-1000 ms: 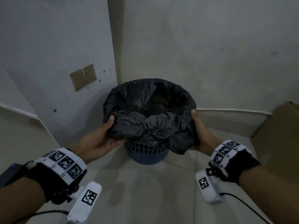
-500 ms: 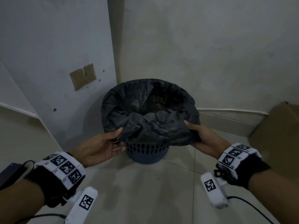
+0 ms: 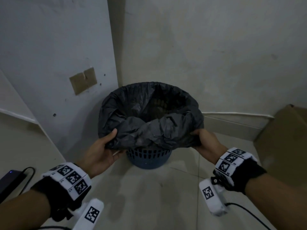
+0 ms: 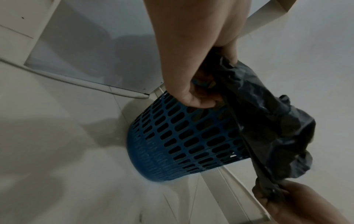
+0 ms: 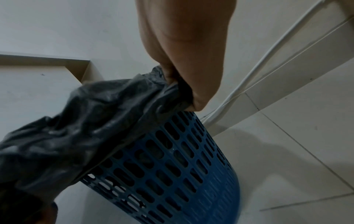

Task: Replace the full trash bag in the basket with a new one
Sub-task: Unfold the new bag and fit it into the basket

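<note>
A blue perforated plastic basket [image 3: 147,159] [image 4: 184,136] [image 5: 172,174] stands on the floor in a wall corner. A black trash bag [image 3: 149,117] [image 4: 268,121] [image 5: 86,121] lines it, its rim folded over the outside. My left hand [image 3: 106,146] [image 4: 193,94] pinches the bag's near rim on the left, thumb on top. On the right, my right hand [image 3: 204,141] [image 5: 184,91] grips the same gathered rim. Between the two hands the near rim is lifted off the basket's edge and bunched. Some trash shows dimly inside the bag.
Grey walls meet just behind the basket. A brown cardboard box [image 3: 285,138] stands on the floor at the right. A dark device with a blue light and cable [image 3: 10,180] lies at the far left. Pale floor tiles [image 3: 149,196] stretch in front of the basket.
Both hands slid from the basket's sides to the near rim of the bag, took hold of it and lifted it off the basket's front edge.
</note>
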A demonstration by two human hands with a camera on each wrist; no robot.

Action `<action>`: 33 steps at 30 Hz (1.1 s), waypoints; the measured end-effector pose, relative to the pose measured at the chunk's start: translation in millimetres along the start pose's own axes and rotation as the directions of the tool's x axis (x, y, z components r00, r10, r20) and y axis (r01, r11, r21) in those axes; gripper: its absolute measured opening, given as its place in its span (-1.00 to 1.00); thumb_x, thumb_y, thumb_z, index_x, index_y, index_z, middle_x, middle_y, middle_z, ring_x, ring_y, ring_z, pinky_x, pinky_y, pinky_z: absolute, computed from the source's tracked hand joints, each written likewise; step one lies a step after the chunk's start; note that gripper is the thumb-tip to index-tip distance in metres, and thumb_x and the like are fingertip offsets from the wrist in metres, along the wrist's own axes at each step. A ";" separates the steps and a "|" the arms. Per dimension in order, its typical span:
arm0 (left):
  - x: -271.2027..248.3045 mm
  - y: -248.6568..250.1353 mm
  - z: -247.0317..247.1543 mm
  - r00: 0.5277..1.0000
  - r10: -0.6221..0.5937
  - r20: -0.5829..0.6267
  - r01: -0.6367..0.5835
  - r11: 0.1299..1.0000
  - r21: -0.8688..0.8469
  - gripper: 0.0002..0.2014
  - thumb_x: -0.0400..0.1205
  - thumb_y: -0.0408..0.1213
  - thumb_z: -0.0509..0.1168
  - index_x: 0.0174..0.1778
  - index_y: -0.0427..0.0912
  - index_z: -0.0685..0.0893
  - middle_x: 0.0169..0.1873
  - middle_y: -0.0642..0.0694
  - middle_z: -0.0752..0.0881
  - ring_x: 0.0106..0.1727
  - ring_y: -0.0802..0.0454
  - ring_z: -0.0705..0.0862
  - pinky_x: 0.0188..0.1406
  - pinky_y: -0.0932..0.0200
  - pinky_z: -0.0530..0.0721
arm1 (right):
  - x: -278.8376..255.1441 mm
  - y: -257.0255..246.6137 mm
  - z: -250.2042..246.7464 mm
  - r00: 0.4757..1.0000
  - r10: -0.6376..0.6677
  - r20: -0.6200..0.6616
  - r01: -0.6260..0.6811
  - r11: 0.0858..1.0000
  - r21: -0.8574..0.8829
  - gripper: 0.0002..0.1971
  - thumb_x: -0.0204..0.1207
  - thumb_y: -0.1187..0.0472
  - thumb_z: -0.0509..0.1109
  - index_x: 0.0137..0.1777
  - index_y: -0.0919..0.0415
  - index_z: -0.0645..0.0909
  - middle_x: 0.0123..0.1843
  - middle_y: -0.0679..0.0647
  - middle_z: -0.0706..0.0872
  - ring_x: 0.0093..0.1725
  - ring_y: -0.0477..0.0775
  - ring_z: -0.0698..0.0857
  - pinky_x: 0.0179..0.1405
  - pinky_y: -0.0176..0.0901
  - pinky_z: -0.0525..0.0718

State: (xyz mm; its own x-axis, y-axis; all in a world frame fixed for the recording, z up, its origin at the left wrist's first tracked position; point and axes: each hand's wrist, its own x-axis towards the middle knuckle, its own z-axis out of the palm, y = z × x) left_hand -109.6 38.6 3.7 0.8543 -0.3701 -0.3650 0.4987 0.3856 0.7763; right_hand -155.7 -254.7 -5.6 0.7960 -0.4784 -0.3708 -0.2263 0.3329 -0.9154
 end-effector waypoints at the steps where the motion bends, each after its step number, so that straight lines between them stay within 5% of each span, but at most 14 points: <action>1: 1.4 0.6 -1.7 1.000 0.009 0.000 -0.009 1.000 0.001 -0.62 0.62 -0.15 0.25 0.36 -0.12 0.62 0.26 -0.10 0.73 0.30 -0.10 0.65 0.31 -0.01 0.58 | 2.3 0.2 -0.9 1.000 -0.006 -0.027 0.006 1.000 -0.015 -0.72 0.56 0.50 0.18 0.21 0.38 0.60 0.24 0.32 0.69 0.17 0.38 0.67 0.22 0.25 0.67; 4: 6.2 0.8 -4.3 0.999 0.017 -0.041 -0.016 1.000 0.009 -0.56 0.70 -0.08 0.15 0.47 -0.15 0.53 0.39 -0.11 0.64 0.35 -0.10 0.62 0.26 0.01 0.65 | 4.2 -0.6 -5.0 0.993 -0.033 -0.112 0.023 0.995 -0.096 -0.85 0.59 0.40 0.33 0.13 0.28 0.61 -0.02 0.17 0.71 -0.08 0.16 0.64 -0.08 -0.02 0.65; 7: 6.4 -7.7 -1.5 0.986 0.021 -0.167 0.000 0.992 0.124 -0.47 0.68 0.10 0.08 0.51 -0.10 0.46 0.36 -0.05 0.61 0.29 -0.05 0.58 0.26 0.06 0.52 | 2.0 2.2 -7.5 0.980 -0.066 -0.188 0.020 0.971 -0.238 -0.91 0.55 0.29 0.45 -0.14 0.21 0.58 -0.25 0.08 0.57 -0.27 0.07 0.46 -0.17 -0.04 0.44; 9: 2.9 -13.2 1.9 0.991 0.033 -0.129 -0.012 0.987 0.159 -0.45 0.61 0.22 0.07 0.42 0.01 0.51 0.25 0.02 0.65 0.25 -0.01 0.60 0.29 0.05 0.51 | 2.1 5.8 -7.7 0.981 -0.067 -0.180 0.021 0.968 -0.249 -0.84 0.55 0.29 0.44 -0.23 0.21 0.54 -0.32 0.12 0.51 -0.42 0.04 0.37 -0.39 -0.11 0.40; 12: -3.6 -17.7 5.3 1.000 0.018 0.009 -0.019 0.983 0.180 -0.54 0.49 0.16 0.25 0.26 0.06 0.65 0.21 0.05 0.75 0.18 0.03 0.72 0.16 0.07 0.66 | 0.2 9.9 -6.2 0.980 -0.059 -0.192 0.029 0.987 -0.160 -0.94 0.59 0.34 0.35 -0.06 0.33 0.53 -0.39 0.16 0.51 -0.52 0.05 0.43 -0.65 -0.28 0.38; 15: -6.8 -22.3 4.3 0.987 -0.007 0.161 -0.031 0.972 0.233 -0.32 0.19 0.12 0.62 0.26 0.13 0.67 0.24 0.08 0.74 0.19 0.09 0.74 0.03 0.09 0.75 | -5.1 13.9 0.5 0.980 -0.081 -0.180 0.072 0.996 -0.055 -0.67 0.56 0.24 0.25 0.28 0.36 0.53 -0.15 0.22 0.67 -0.32 0.13 0.70 -0.50 -0.18 0.59; 17: -7.7 -26.9 5.8 0.974 -0.024 0.227 -0.038 0.964 0.263 -0.14 0.02 0.15 0.69 0.29 0.12 0.65 0.25 0.07 0.74 0.22 0.07 0.73 0.06 0.07 0.77 | -10.7 16.5 6.7 0.985 -0.101 -0.140 0.102 0.995 0.003 -0.44 0.52 0.11 0.26 0.52 0.24 0.38 0.13 0.22 0.67 -0.09 0.19 0.74 -0.34 -0.09 0.68; 22: -9.7 -41.2 21.4 0.987 0.052 0.153 -0.108 0.920 0.378 -0.50 0.40 -0.09 0.52 0.29 0.03 0.66 0.19 0.01 0.77 0.21 -0.06 0.74 0.22 -0.06 0.68 | -32.3 22.2 26.7 0.972 -0.216 0.092 0.215 0.976 0.022 -0.32 0.57 -0.23 0.29 0.65 -0.20 0.16 0.45 -0.13 0.51 0.32 0.00 0.59 0.30 0.17 0.62; 27: 0.7 -53.4 43.3 0.986 0.165 -0.038 -0.133 0.893 0.430 -0.71 0.54 -0.16 0.46 0.16 -0.13 0.72 -0.06 -0.14 0.81 -0.21 -0.04 0.73 -0.34 0.21 0.69 | -35.4 34.5 35.2 0.899 -0.414 0.147 0.430 0.896 -0.108 -0.10 0.43 -0.07 0.55 0.67 -0.14 0.08 0.58 -0.10 0.42 0.49 -0.07 0.50 0.45 0.02 0.55; 30: 7.5 -55.5 54.6 0.978 0.197 -0.071 -0.141 0.871 0.471 -0.73 0.56 -0.18 0.46 0.11 -0.23 0.71 -0.24 -0.15 0.75 -0.36 -0.02 0.65 -0.39 0.19 0.67 | -35.5 38.9 33.9 0.853 -0.511 0.105 0.519 0.813 -0.263 -0.16 0.45 0.04 0.53 0.65 0.05 0.16 0.51 -0.03 0.50 0.43 -0.07 0.55 0.39 -0.10 0.59; 33: 10.3 -57.5 55.4 0.972 0.220 -0.086 -0.153 0.863 0.482 -0.79 0.56 -0.16 0.45 -0.03 -0.24 0.70 -0.33 -0.14 0.69 -0.39 -0.03 0.59 -0.35 0.13 0.64 | -30.1 33.5 29.3 0.871 -0.490 0.039 0.482 0.837 -0.259 -0.61 0.60 0.24 0.41 0.37 0.03 0.41 0.22 0.09 0.68 0.20 0.07 0.69 0.21 0.00 0.70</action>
State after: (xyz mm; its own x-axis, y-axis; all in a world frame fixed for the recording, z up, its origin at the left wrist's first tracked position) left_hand -137.6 -34.2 -16.2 0.9526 -0.2020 -0.2277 0.2289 -0.0176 0.9733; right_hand -170.8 -205.3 -20.5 0.8259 -0.5483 0.1315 0.0491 -0.1625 -0.9855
